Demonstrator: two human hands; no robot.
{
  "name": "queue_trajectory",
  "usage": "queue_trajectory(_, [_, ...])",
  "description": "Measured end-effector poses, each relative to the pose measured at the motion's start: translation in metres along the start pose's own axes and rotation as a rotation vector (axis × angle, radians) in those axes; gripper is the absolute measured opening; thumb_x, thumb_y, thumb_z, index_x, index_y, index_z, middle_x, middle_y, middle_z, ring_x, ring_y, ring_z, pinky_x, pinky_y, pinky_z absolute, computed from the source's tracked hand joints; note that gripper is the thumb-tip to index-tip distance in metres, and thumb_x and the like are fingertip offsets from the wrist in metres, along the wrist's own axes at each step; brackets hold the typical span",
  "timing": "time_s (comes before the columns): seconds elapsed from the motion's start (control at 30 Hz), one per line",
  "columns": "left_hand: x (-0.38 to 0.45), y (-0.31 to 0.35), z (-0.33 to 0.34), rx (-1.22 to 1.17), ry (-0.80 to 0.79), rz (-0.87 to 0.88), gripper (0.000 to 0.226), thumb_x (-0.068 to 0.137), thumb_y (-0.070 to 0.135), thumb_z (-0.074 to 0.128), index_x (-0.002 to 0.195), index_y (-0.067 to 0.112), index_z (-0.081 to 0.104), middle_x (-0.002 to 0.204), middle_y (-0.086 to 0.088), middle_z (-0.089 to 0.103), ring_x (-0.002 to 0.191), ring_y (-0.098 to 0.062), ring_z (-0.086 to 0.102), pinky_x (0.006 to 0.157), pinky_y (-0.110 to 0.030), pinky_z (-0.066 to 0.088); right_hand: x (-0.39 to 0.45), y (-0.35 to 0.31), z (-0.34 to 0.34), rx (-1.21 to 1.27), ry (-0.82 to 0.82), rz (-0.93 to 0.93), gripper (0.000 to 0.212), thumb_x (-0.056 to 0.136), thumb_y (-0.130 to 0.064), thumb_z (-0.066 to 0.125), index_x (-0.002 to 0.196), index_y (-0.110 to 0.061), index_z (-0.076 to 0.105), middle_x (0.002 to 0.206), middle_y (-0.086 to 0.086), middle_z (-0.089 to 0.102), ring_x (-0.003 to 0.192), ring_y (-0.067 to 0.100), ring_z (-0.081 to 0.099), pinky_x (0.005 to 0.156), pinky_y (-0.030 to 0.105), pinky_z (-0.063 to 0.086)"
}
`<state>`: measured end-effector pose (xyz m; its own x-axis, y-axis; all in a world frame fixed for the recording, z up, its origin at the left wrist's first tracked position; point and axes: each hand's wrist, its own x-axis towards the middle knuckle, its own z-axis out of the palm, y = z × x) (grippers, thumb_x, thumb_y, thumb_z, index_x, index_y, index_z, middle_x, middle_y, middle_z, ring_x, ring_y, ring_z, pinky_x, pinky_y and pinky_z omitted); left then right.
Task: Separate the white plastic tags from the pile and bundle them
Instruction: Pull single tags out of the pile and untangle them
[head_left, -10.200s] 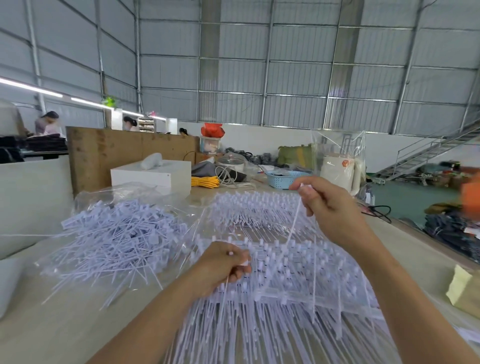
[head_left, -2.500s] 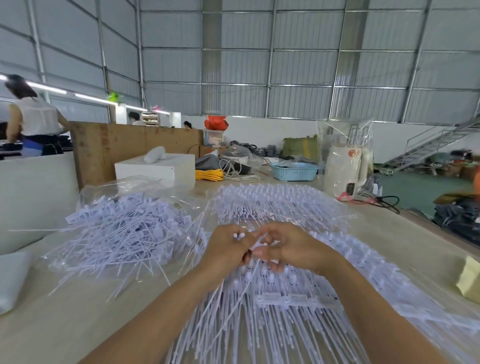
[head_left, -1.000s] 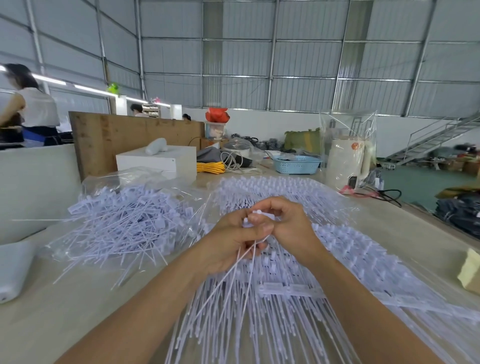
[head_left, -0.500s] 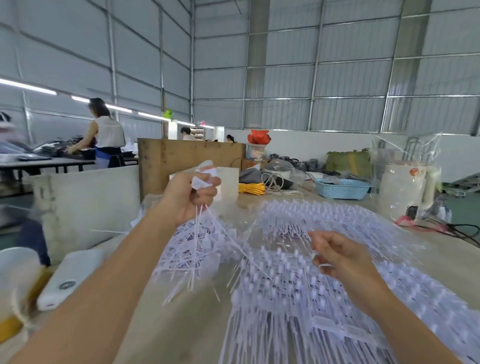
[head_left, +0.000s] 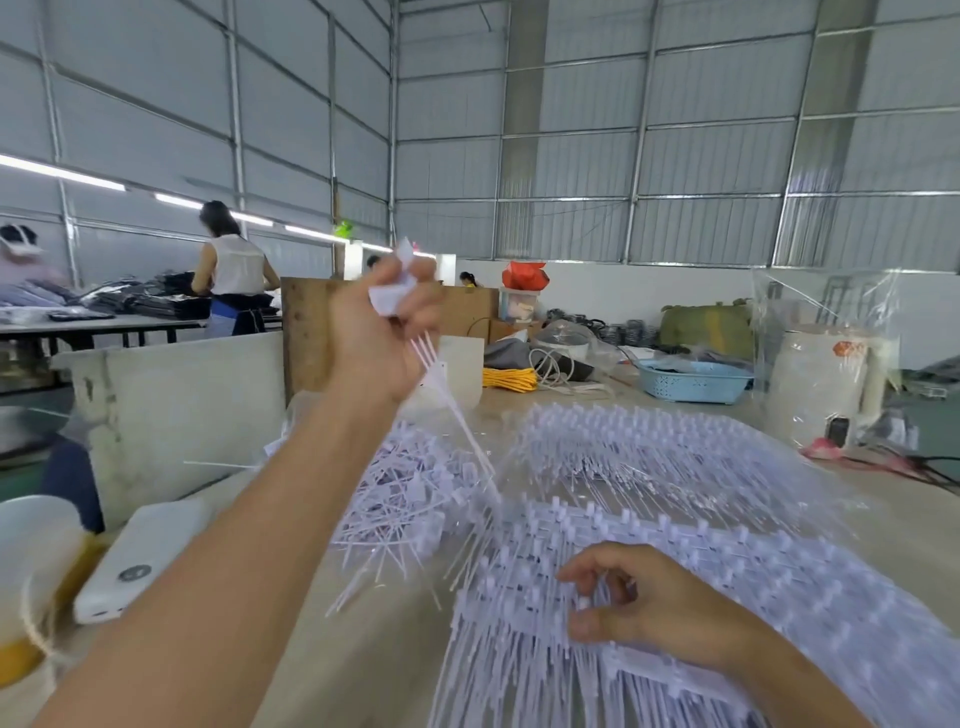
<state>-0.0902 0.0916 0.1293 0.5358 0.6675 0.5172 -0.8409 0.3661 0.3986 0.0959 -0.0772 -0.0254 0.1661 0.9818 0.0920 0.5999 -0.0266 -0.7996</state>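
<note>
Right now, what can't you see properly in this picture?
- How many white tags the left hand grips: the curled fingers cover the heads and motion blurs them.
- What the right hand does in the pile of tags: its fingertips are blurred, so any pinch is unclear.
- The pile's near end: cut off by the bottom edge.
- The blue basket contents: too far away.
</note>
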Motion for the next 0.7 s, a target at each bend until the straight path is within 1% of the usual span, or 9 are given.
queue_trajectory(0.07, [0.010,0.028,0.008,0.302,-0.032,0.063,0.015,0.088,0.007,0.038,0.091,0.017,0.049,0.061,-0.001,0.052,0.037,-0.004,0.031,0.031,-0.013,0.021,0.000,0.002,0.001,-0.020,0.026,-0.009,0.046,0.053,-0.054,0.081,0.095,-0.036,0.070,0.089,-0.011,0.060,0.062,-0.002,0.045,0.062,0.012,0.037])
queue_trajectory(0.13, [0.018,0.041,-0.002,0.896,0.025,0.019,0.025,0.091,0.003,0.039,0.089,0.020,0.056,0.062,-0.002,0.057,0.037,-0.005,0.032,0.033,-0.013,0.020,0.002,0.003,0.002,-0.068,0.053,-0.016,0.036,0.061,-0.048,0.082,0.093,-0.036,0.070,0.084,-0.014,0.061,0.061,-0.004,0.044,0.061,0.011,0.037])
queue_trajectory(0.2, [0.020,0.036,-0.027,1.591,0.042,-0.209,0.024,0.092,0.003,0.044,0.089,0.018,0.062,0.066,-0.005,0.062,0.036,-0.006,0.035,0.032,-0.015,0.025,0.003,0.003,0.003,-0.114,0.059,-0.019,0.029,0.067,-0.043,0.081,0.092,-0.035,0.070,0.082,-0.015,0.060,0.059,-0.006,0.045,0.060,0.009,0.036])
queue_trajectory(0.27, [0.018,0.019,-0.062,2.063,-0.074,-0.552,0.022,0.093,0.002,0.044,0.093,0.014,0.063,0.073,-0.008,0.065,0.035,-0.004,0.040,0.033,-0.016,0.029,0.004,0.002,0.003,-0.135,0.051,-0.023,0.027,0.069,-0.042,0.080,0.093,-0.034,0.069,0.082,-0.014,0.059,0.058,-0.005,0.044,0.060,0.010,0.036])
queue_trajectory(0.37, [0.017,-0.011,-0.113,2.242,-0.185,-0.746,0.025,0.091,-0.001,0.041,0.099,0.009,0.064,0.101,-0.014,0.064,0.050,-0.005,0.053,0.041,-0.015,0.037,0.004,0.001,0.003,-0.127,0.033,-0.033,0.030,0.069,-0.044,0.078,0.095,-0.032,0.069,0.085,-0.010,0.059,0.057,-0.004,0.043,0.060,0.011,0.036])
queue_trajectory(0.43, [0.023,-0.025,-0.133,2.341,-0.199,-0.657,0.027,0.091,0.003,0.044,0.109,0.009,0.063,0.119,-0.008,0.057,0.073,-0.015,0.058,0.054,-0.019,0.045,0.005,0.001,0.002,-0.111,0.029,-0.031,0.035,0.066,-0.049,0.077,0.095,-0.032,0.069,0.086,-0.008,0.060,0.056,-0.004,0.043,0.061,0.012,0.036])
queue_trajectory(0.53, [0.038,-0.035,-0.146,2.535,-0.120,-0.479,0.031,0.091,0.009,0.045,0.120,0.015,0.055,0.124,-0.007,0.056,0.104,-0.023,0.058,0.080,-0.029,0.050,0.006,0.001,0.001,-0.097,0.013,-0.026,0.036,0.066,-0.050,0.075,0.096,-0.030,0.069,0.089,-0.006,0.061,0.055,-0.003,0.042,0.061,0.014,0.037])
queue_trajectory(0.63, [0.051,-0.043,-0.152,2.642,0.015,-0.267,0.040,0.093,0.010,0.042,0.133,0.010,0.040,0.126,-0.015,0.050,0.116,-0.030,0.050,0.090,-0.037,0.045,0.007,0.002,0.001,-0.093,0.016,-0.029,0.029,0.071,-0.045,0.075,0.095,-0.031,0.069,0.088,-0.006,0.061,0.055,-0.003,0.043,0.060,0.014,0.037])
queue_trajectory(0.7, [0.051,-0.046,-0.160,2.709,0.034,-0.319,0.046,0.097,0.019,0.039,0.141,0.013,0.029,0.134,-0.018,0.039,0.124,-0.034,0.039,0.099,-0.044,0.039,0.007,0.003,0.002,-0.109,0.026,-0.029,0.024,0.074,-0.042,0.076,0.095,-0.032,0.069,0.088,-0.007,0.062,0.055,-0.003,0.044,0.060,0.013,0.036])
